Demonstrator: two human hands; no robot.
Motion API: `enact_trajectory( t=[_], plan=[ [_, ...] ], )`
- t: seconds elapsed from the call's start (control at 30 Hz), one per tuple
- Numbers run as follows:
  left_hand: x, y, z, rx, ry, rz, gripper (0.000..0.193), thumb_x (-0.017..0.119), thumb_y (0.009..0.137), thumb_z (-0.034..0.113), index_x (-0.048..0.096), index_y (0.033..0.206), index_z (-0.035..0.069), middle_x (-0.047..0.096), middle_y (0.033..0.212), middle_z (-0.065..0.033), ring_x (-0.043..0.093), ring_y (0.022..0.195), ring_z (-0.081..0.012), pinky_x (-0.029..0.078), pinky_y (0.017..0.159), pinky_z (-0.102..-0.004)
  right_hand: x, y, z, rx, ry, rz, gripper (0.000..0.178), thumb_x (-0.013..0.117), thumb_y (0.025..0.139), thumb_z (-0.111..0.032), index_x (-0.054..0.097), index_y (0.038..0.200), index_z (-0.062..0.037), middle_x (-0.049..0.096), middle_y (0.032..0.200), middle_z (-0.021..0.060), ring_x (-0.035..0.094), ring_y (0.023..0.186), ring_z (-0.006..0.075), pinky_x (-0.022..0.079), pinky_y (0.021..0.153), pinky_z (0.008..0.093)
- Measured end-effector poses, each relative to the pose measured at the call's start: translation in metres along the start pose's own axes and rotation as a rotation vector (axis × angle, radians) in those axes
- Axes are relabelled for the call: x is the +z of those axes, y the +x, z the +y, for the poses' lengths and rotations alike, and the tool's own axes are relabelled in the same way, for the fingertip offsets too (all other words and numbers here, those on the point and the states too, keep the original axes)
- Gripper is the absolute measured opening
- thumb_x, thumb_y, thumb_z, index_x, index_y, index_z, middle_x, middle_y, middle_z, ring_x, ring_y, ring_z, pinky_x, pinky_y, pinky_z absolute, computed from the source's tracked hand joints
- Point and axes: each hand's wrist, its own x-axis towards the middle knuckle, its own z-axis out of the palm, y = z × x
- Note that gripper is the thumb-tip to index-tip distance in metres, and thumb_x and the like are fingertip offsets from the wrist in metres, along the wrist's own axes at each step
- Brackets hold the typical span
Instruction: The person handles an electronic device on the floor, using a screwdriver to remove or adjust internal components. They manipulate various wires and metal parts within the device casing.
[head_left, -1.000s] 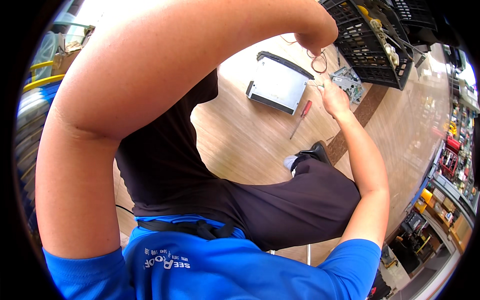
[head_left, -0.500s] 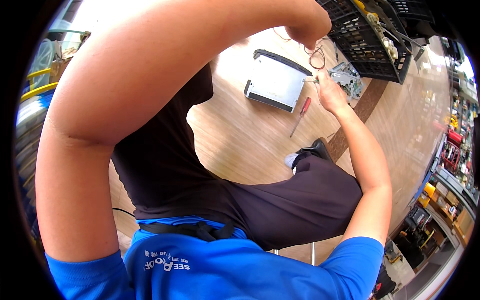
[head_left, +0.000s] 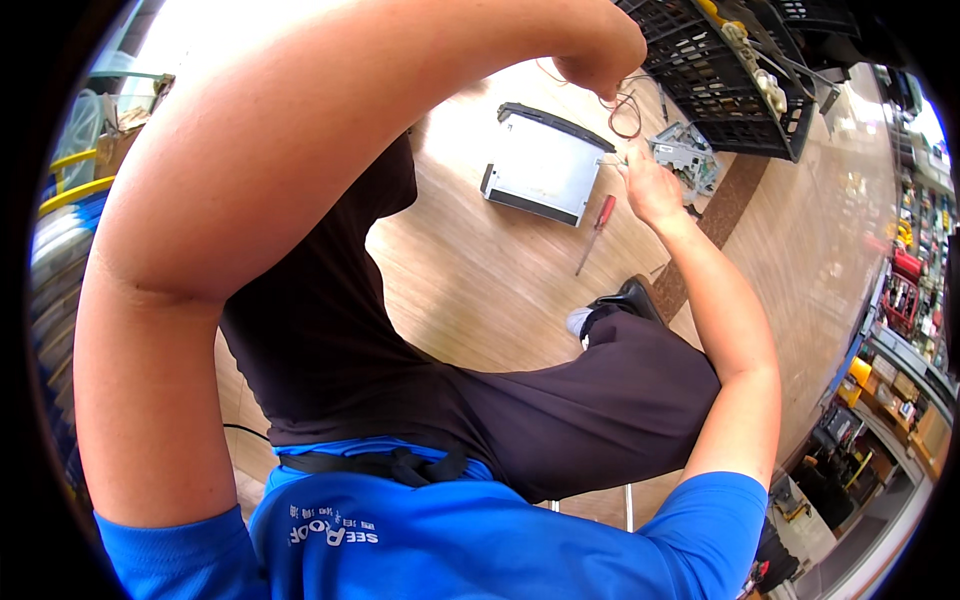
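Observation:
A silver metal box-shaped device with a black front edge point(head_left: 550, 165) lies on the floor. My right hand point(head_left: 652, 188) is closed at its right side, holding a tool whose thin shaft point(head_left: 612, 162) reaches to the device's side; the tool's handle is hidden in the fist. Beyond the device, my left hand point(head_left: 603, 62) is held by the crate with its fingers curled. What they hold, if anything, is hidden. A thin reddish-brown cable point(head_left: 625, 116) loops just below those fingers. Between the device and my shoe lies a red-handled screwdriver point(head_left: 598, 228).
A black plastic crate point(head_left: 735, 90) stands at the far right with parts in it. Beside it lies a metal mechanism with circuit parts point(head_left: 686, 158). My shoe point(head_left: 632, 300) rests near the dark floor strip point(head_left: 715, 225). Cluttered shelves point(head_left: 905, 300) line the right.
The whole view has shifted slightly, with the floor things a little further left. Both hands keep about the same places by the device and the crate.

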Motion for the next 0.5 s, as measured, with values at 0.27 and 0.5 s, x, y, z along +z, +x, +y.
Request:
enact_trajectory(
  t=[0.27,0.5],
  plan=[
    [0.003,0.003,0.000,-0.005,0.015,-0.029,0.027,0.066,0.087,0.025,0.071,0.104,0.004,0.068,0.105,-0.0156,0.064,0.099,-0.0342,0.051,0.082,-0.0443,-0.019,0.003,-0.011,0.187,0.033,-0.125,0.030,0.058,0.093,-0.026,0.053,0.111,-0.0029,0.064,0.101,0.0236,0.063,0.097,0.0401,0.050,0.082,0.0479],
    [0.000,0.001,0.002,-0.004,-0.008,0.001,0.031,0.067,0.085,0.024,0.069,0.107,0.003,0.067,0.109,-0.0156,0.064,0.101,-0.0344,0.051,0.083,-0.0449,0.018,0.000,0.007,-0.111,-0.014,0.054,0.031,0.056,0.094,-0.025,0.049,0.115,-0.0036,0.066,0.102,0.0226,0.066,0.090,0.0398,0.053,0.075,0.0502]
  ],
)
